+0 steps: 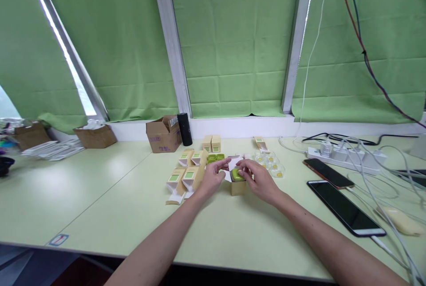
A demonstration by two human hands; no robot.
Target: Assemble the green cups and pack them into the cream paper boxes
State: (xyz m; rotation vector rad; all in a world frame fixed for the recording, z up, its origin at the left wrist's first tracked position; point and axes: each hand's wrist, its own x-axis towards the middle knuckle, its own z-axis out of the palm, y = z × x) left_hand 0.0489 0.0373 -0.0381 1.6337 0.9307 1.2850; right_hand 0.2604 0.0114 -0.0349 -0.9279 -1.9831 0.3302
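Observation:
A small open tan box stands on the table with its white flap up, and a green square item sits at its mouth. My right hand pinches the green item from the right. Beside the flap, my left hand has its fingers apart and holds nothing visible. Open tan boxes with green labels lie to the left. Behind my left hand are more green items. A clear plastic tray with round yellow spots is at the right.
Two closed tan boxes, a cardboard carton and a black cylinder stand toward the wall. Two phones, a power strip and tangled white cables occupy the right side. White packets lie far left.

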